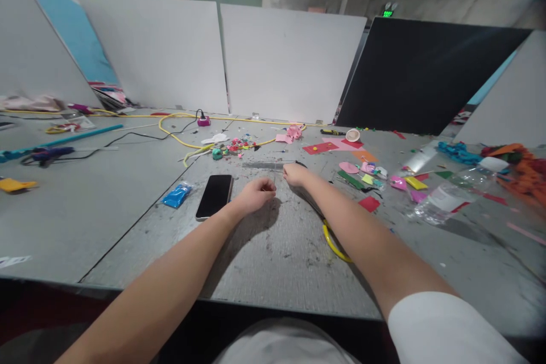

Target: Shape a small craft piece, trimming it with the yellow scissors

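Observation:
My left hand [257,194] hovers just over the table, its fingers curled together in a pinch; whatever lies in them is too small to name. Close beside it, my right hand [294,175] is closed, thumb and fingers pressed together, and its contents are hidden. A thin clear or grey strip [261,165], perhaps a ruler, lies just beyond the hands and ends near the right fingers. Left of my left hand lie a black-screened phone [214,197] and a small blue packet [177,195]. A curved yellow piece [335,243] shows partly from under my right forearm.
Coloured paper scraps [321,148] and clay-like bits [239,147] are scattered ahead. A clear plastic bottle [446,199] lies at the right. A yellow cord [170,128], a dark cable with a magenta plug [204,120] and a blue stick [91,135] lie left. White panels [290,62] stand behind.

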The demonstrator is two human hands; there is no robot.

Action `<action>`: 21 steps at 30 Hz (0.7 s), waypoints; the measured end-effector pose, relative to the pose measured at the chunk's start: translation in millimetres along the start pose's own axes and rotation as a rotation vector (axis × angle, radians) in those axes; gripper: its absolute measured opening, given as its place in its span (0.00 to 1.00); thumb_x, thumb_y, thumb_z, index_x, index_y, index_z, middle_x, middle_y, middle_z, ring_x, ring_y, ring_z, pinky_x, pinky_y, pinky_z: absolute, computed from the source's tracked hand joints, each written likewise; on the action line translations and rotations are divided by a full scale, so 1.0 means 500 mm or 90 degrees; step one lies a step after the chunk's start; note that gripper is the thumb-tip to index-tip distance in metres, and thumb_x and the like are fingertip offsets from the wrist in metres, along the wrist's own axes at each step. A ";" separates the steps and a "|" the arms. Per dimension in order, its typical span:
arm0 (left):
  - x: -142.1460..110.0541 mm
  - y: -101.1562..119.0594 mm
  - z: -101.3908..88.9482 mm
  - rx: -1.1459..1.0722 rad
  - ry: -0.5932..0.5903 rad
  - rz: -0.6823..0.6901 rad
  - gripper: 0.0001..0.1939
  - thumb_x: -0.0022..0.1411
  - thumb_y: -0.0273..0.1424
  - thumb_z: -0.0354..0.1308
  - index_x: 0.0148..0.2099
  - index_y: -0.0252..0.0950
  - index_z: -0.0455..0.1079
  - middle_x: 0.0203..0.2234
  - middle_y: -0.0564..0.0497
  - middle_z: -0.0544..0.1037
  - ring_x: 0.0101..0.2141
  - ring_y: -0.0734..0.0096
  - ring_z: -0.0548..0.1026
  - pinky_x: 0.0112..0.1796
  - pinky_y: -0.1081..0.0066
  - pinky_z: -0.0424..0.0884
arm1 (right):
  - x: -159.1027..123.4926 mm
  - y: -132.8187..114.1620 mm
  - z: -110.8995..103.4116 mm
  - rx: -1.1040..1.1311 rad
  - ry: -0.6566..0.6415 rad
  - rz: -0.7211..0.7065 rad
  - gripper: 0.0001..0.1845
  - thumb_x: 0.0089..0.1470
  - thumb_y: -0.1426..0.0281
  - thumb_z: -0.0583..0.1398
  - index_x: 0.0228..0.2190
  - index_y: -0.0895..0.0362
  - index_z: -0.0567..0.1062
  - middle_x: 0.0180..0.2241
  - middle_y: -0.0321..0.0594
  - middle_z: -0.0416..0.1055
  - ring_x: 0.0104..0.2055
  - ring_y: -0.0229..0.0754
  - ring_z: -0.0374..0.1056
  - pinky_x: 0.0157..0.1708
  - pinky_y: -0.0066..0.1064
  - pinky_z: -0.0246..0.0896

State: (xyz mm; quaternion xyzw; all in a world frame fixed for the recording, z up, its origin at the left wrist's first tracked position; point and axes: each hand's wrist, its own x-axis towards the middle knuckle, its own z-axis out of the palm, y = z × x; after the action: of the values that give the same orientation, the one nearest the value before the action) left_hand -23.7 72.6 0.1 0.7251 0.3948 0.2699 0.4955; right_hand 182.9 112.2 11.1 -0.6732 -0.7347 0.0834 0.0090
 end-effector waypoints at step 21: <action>0.004 0.003 0.001 0.105 0.002 0.014 0.03 0.55 0.28 0.59 0.34 0.36 0.71 0.26 0.53 0.74 0.29 0.69 0.71 0.33 0.69 0.64 | -0.108 0.228 -0.021 0.048 0.037 0.174 0.06 0.53 0.81 0.64 0.33 0.60 0.80 0.33 0.42 0.80 0.31 0.39 0.72 0.30 0.25 0.58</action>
State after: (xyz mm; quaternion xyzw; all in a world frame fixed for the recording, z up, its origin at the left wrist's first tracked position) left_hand -22.0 73.6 1.6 0.7673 0.4085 0.2433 0.4304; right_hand 301.7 68.9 11.6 -0.7685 -0.6317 0.0920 0.0439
